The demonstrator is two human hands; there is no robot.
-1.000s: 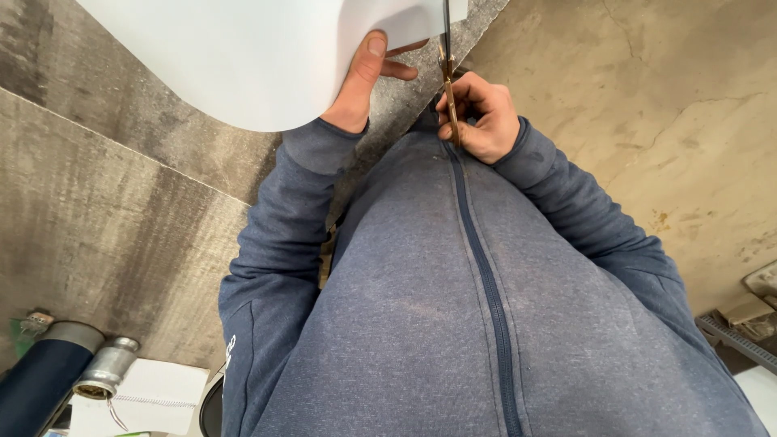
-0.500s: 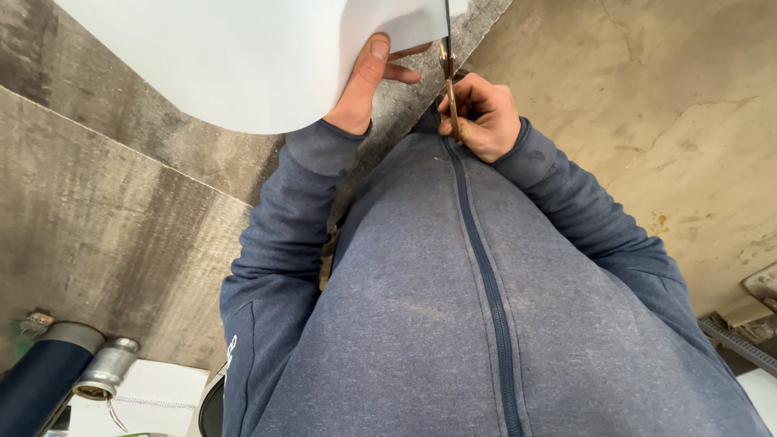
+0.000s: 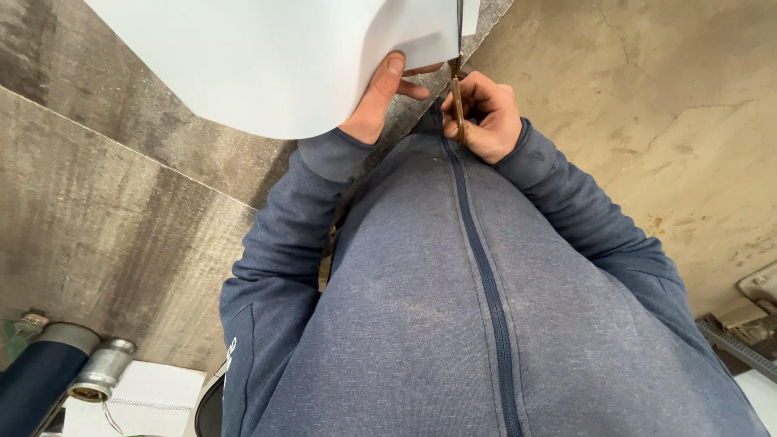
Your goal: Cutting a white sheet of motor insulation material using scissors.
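Note:
My left hand grips the near edge of a large white sheet, thumb on top. That sheet curves across the top of the head view. My right hand is closed around the handles of a pair of scissors. The scissors' blades point away from me and run up into the sheet's right part, where a thin cut line shows. A narrow strip of the sheet lies to the right of the blades. Both hands sit close together in front of my blue zipped hoodie.
A worn concrete floor lies below, with a darker stained slab at the left. At the bottom left are a dark blue pipe with a metal fitting and a white board. A metal grate sits at the right edge.
The scissors and my right hand have hardly moved. My left hand keeps its grip on the sheet; the sheet's lower edge shifted only slightly.

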